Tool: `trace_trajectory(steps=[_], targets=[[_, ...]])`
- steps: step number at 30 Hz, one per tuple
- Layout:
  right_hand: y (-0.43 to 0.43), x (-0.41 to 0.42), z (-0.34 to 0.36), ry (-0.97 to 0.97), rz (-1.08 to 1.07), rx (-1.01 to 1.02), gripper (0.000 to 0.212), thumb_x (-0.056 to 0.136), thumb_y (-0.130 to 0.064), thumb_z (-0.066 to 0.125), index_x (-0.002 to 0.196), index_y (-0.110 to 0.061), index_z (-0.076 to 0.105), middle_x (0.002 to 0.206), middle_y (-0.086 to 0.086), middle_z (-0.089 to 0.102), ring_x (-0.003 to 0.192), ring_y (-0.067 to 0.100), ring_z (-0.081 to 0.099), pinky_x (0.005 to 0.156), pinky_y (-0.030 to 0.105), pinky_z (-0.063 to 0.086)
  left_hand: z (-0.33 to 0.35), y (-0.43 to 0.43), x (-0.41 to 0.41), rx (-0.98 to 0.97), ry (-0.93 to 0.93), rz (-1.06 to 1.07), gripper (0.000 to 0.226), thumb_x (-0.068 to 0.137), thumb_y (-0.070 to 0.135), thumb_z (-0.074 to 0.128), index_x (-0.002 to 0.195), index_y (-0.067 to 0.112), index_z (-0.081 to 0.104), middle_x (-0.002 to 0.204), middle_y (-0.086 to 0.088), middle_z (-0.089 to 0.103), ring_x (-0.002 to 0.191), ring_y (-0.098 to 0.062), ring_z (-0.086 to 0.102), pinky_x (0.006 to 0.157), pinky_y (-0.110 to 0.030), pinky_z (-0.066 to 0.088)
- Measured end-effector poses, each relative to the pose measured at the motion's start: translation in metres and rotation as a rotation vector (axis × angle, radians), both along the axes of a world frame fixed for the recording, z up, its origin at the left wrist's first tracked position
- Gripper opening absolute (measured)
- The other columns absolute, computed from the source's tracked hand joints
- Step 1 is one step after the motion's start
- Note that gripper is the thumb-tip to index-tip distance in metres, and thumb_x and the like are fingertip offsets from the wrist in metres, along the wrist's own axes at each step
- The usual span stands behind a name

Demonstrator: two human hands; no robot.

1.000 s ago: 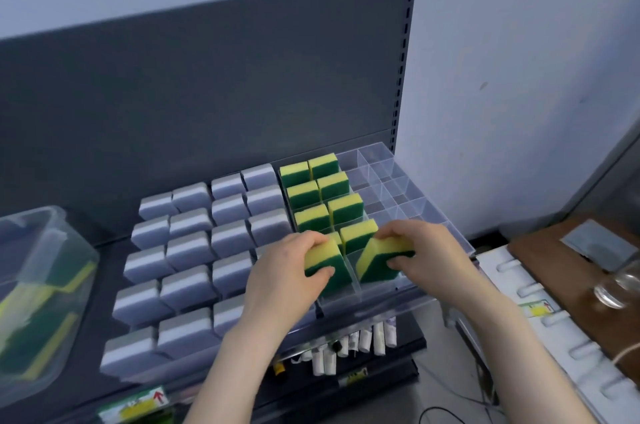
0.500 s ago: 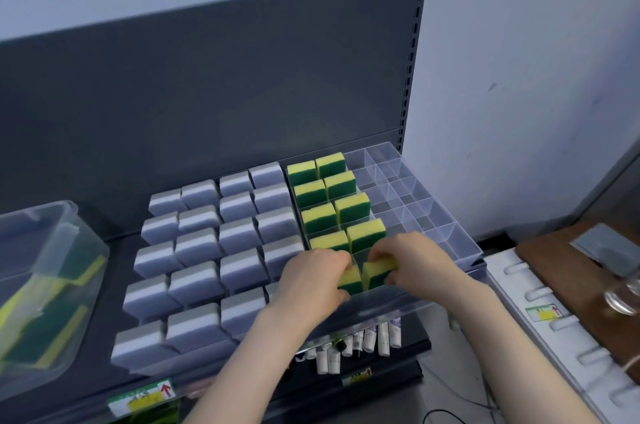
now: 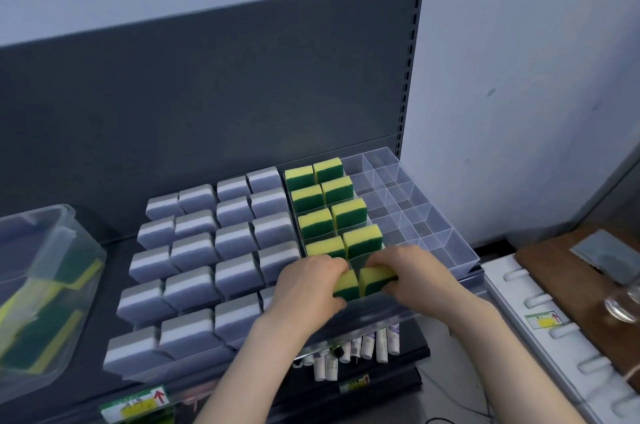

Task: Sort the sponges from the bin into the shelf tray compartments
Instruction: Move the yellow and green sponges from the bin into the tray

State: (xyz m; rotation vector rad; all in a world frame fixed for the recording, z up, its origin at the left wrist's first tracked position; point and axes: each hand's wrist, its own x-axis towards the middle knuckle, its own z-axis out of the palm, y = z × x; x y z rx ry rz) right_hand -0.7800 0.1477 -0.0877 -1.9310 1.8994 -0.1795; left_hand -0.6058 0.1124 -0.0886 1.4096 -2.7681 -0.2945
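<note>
- The left sponge (image 3: 346, 285) and the right sponge (image 3: 375, 280) are standing side by side in the front row of the tray (image 3: 460, 252), yellow face up and green below. Each appears to be partly down in its own compartment.
- The left hand (image 3: 308, 288) is pinching the left sponge, with its fingers (image 3: 329, 266) curled over the far top edge and the thumb on the near side.
- The right hand (image 3: 415, 274) is pinching the right sponge in the same way, from the right.
- Each sponge is lying directly under its own hand's fingers, so the coming move is probably a short press straight down, then letting go.
- Whether the sponges are touching the compartment floors cannot be told.
- Just behind them, four rows of matching sponges (image 3: 349, 215) are filling the same two columns.
- Clear compartments to the right are standing open.
- Grey sponges (image 3: 194, 250) are filling the tray to the left.
- The bin (image 3: 52, 250), well apart on the left, is holding more yellow-and-green sponges.
</note>
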Motion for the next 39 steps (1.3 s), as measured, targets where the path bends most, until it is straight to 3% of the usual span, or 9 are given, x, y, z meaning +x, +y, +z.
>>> trace_trajectory(steps=[4, 9, 14, 24, 27, 33, 39], targets=[[0.001, -0.007, 0.002, -0.035, 0.012, 0.001, 0.051, 0.081, -0.017, 0.066, 0.128, -0.033, 0.053, 0.124, -0.012, 0.058, 0.11, 0.012, 0.053, 0.088, 0.024, 0.045, 0.004, 0.002, 0.001, 0.035, 0.03, 0.013, 0.059, 0.079, 0.045, 0.07, 0.133, 0.034, 0.049, 0.121, 0.012, 0.058, 0.108, -0.013, 0.055, 0.081, -0.031, 0.05], [-0.001, -0.019, 0.016, -0.117, -0.026, -0.102, 0.048, 0.085, -0.029, 0.065, 0.131, -0.034, 0.051, 0.133, -0.016, 0.054, 0.122, 0.006, 0.05, 0.1, 0.025, 0.042, 0.017, 0.006, 0.008, -0.002, 0.164, 0.105, 0.052, 0.086, 0.05, 0.06, 0.135, 0.039, 0.046, 0.132, 0.019, 0.052, 0.115, -0.004, 0.051, 0.089, -0.025, 0.046], [-0.01, -0.009, 0.029, -0.168, 0.031, -0.211, 0.045, 0.089, -0.032, 0.06, 0.133, -0.032, 0.049, 0.131, -0.017, 0.056, 0.119, 0.004, 0.052, 0.098, 0.022, 0.043, 0.031, 0.014, 0.022, -0.105, 0.23, 0.301, 0.039, 0.091, 0.046, 0.055, 0.129, 0.042, 0.052, 0.116, 0.021, 0.058, 0.1, 0.002, 0.055, 0.077, -0.017, 0.048], [-0.037, 0.05, 0.03, -0.08, 0.32, -0.24, 0.043, 0.091, -0.033, 0.057, 0.134, -0.031, 0.049, 0.136, -0.013, 0.053, 0.124, 0.008, 0.049, 0.097, 0.025, 0.043, 0.041, 0.036, 0.1, -0.166, -0.048, 0.726, 0.032, 0.089, 0.046, 0.055, 0.12, 0.037, 0.056, 0.116, 0.013, 0.061, 0.104, -0.011, 0.058, 0.069, -0.028, 0.047], [-0.039, 0.077, 0.031, -0.067, 0.379, -0.239, 0.041, 0.091, -0.032, 0.056, 0.132, -0.03, 0.052, 0.134, -0.012, 0.055, 0.122, 0.009, 0.051, 0.099, 0.026, 0.045, 0.041, 0.045, 0.128, -0.156, -0.07, 0.802, 0.033, 0.087, 0.047, 0.056, 0.119, 0.038, 0.057, 0.113, 0.012, 0.062, 0.105, -0.013, 0.059, 0.074, -0.03, 0.05], [-0.035, 0.136, 0.037, -0.021, 0.466, -0.233, 0.039, 0.091, -0.032, 0.056, 0.13, -0.031, 0.053, 0.123, -0.01, 0.061, 0.11, 0.011, 0.057, 0.09, 0.027, 0.049, 0.039, 0.061, 0.185, -0.16, -0.066, 0.853, 0.039, 0.087, 0.048, 0.056, 0.124, 0.036, 0.055, 0.12, 0.011, 0.06, 0.111, -0.014, 0.057, 0.076, -0.029, 0.046], [-0.028, 0.221, 0.055, 0.004, 0.459, -0.269, 0.039, 0.091, -0.034, 0.056, 0.13, -0.033, 0.053, 0.131, -0.01, 0.057, 0.117, 0.013, 0.054, 0.094, 0.029, 0.048, 0.054, 0.07, 0.272, -0.203, -0.062, 0.83, 0.038, 0.087, 0.053, 0.056, 0.121, 0.037, 0.056, 0.118, 0.013, 0.062, 0.108, -0.011, 0.058, 0.072, -0.028, 0.046]])
